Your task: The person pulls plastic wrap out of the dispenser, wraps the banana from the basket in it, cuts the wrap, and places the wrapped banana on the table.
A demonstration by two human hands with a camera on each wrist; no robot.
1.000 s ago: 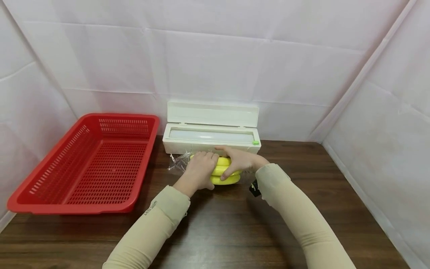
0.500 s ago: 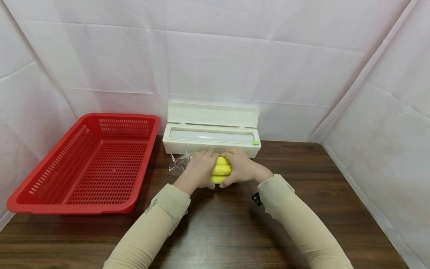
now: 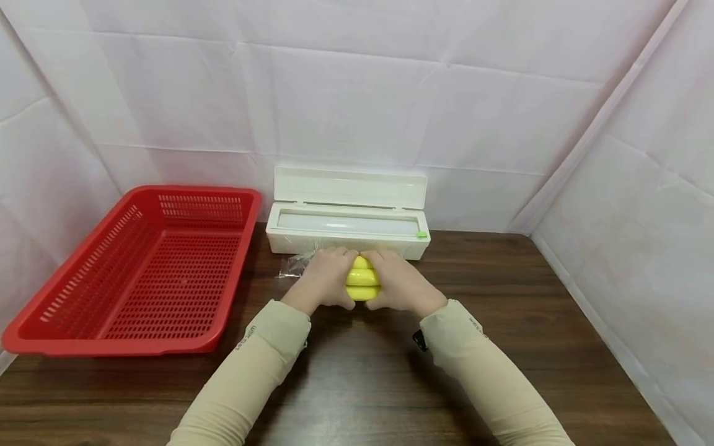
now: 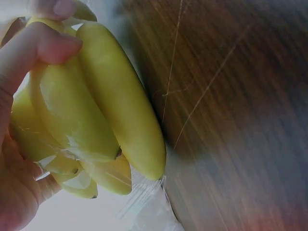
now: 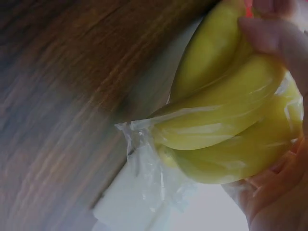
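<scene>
While clear cling film (image 5: 154, 175) covers much of the bunch of bananas (image 3: 362, 277), its loose ends stick out, so wrapping looks mostly done, tucking left; the left hand (image 3: 328, 277) and right hand (image 3: 399, 283) curl around opposite sides, before the white film dispenser (image 3: 347, 242).

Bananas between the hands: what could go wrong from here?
The loose clear film sticking out past the banana tips might snag or work open if left untucked. The bananas are a stacked bunch, so they could shift inside the film if the left hand and right hand squeeze unevenly. The open white box sits just beyond the fingers and might get bumped.
</scene>
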